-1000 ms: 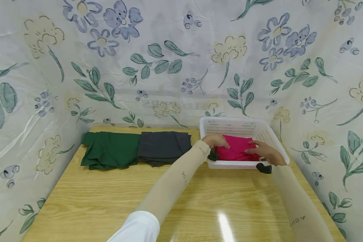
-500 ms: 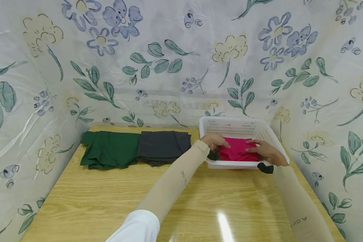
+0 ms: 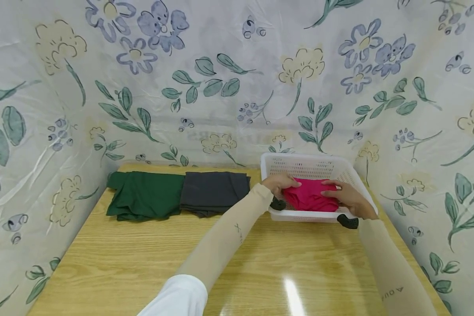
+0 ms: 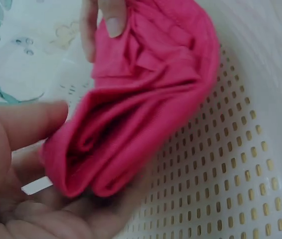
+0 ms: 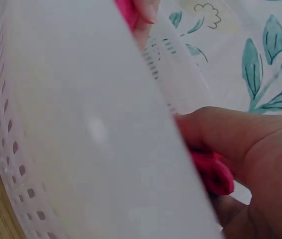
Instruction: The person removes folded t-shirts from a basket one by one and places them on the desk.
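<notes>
A folded pink cloth garment is inside the white perforated basket, held at both ends. My left hand grips its left end; in the left wrist view, the thumb lies over the rolled layers of the pink garment and the fingers are beneath. At the opposite end, my right hand holds the cloth between thumb and fingers. The right wrist view shows that right hand behind the basket wall, which hides most of the garment. Bare basket floor shows beside the cloth in the left wrist view.
A folded dark grey cloth and a folded green cloth lie side by side left of the basket on the wooden table. A floral curtain hangs behind and at both sides.
The pink garment has gone from lying flatter to bunched and slightly raised between both hands. More basket floor shows at its front left. Both hands stay nearly in place.
</notes>
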A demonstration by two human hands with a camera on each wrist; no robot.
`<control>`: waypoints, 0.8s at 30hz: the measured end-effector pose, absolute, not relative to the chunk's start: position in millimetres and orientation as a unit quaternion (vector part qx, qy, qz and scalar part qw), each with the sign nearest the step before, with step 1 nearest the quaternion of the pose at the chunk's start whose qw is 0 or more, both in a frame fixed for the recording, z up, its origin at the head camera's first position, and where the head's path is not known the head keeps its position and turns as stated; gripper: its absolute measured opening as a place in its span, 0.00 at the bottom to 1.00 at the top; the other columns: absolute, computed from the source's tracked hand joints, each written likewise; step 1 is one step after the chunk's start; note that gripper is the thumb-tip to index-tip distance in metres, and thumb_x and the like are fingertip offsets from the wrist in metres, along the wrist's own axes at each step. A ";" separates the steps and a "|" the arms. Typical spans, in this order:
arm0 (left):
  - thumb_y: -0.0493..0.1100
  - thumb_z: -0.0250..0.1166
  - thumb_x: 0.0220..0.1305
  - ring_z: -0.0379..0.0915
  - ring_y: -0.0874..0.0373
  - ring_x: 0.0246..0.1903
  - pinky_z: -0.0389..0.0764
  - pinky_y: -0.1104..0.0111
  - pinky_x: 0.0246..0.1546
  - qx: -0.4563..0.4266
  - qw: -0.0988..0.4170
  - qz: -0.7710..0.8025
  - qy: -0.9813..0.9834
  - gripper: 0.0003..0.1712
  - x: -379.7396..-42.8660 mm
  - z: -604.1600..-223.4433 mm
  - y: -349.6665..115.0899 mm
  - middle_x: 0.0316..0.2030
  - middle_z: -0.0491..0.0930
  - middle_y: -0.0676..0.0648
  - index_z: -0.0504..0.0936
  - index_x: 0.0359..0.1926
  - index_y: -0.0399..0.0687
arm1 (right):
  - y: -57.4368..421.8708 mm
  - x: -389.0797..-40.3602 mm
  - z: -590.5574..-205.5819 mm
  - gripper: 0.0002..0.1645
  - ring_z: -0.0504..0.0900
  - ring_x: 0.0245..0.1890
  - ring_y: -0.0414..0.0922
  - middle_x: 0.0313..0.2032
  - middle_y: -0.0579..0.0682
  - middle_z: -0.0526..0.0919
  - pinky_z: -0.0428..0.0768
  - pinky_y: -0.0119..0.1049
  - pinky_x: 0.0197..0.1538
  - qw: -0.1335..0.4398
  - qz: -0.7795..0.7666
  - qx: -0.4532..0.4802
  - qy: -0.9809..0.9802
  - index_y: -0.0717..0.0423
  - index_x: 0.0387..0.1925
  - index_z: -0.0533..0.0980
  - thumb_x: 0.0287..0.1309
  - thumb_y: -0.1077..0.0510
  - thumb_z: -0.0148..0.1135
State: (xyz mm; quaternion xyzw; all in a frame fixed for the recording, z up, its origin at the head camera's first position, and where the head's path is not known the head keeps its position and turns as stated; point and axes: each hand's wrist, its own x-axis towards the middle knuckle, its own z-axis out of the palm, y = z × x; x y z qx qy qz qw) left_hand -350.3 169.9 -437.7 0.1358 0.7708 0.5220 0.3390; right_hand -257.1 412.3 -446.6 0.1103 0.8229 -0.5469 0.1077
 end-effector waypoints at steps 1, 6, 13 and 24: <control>0.39 0.68 0.70 0.74 0.60 0.42 0.79 0.67 0.48 0.142 0.320 0.520 0.779 0.10 -350.2 -437.7 168.7 0.43 0.82 0.47 0.87 0.47 0.37 | 412.5 -257.1 -446.4 0.38 0.81 0.32 0.38 0.43 0.48 0.78 0.83 0.31 0.37 0.099 -0.554 0.104 0.820 0.59 0.73 0.67 0.67 0.54 0.70; 0.31 0.66 0.68 0.74 0.60 0.42 0.77 0.73 0.41 0.156 0.299 0.559 0.758 0.12 -353.2 -433.6 161.8 0.48 0.82 0.45 0.88 0.51 0.37 | 414.8 -256.6 -445.8 0.38 0.82 0.31 0.37 0.42 0.49 0.80 0.83 0.31 0.36 0.057 -0.563 0.073 0.822 0.59 0.73 0.66 0.67 0.54 0.70; 0.30 0.65 0.69 0.75 0.60 0.29 0.77 0.74 0.28 0.156 0.337 0.600 0.709 0.19 -354.8 -425.1 154.1 0.42 0.80 0.44 0.85 0.59 0.40 | 418.1 -251.4 -443.4 0.39 0.80 0.42 0.38 0.62 0.57 0.70 0.81 0.28 0.45 0.026 -0.534 0.046 0.844 0.54 0.74 0.67 0.67 0.47 0.69; 0.29 0.67 0.66 0.69 0.61 0.37 0.74 0.73 0.33 0.254 0.222 0.543 0.769 0.24 -345.1 -414.0 142.9 0.74 0.63 0.42 0.85 0.61 0.45 | 415.4 -242.0 -435.0 0.37 0.78 0.45 0.39 0.63 0.54 0.69 0.80 0.24 0.47 -0.020 -0.529 0.041 0.847 0.52 0.74 0.66 0.71 0.43 0.64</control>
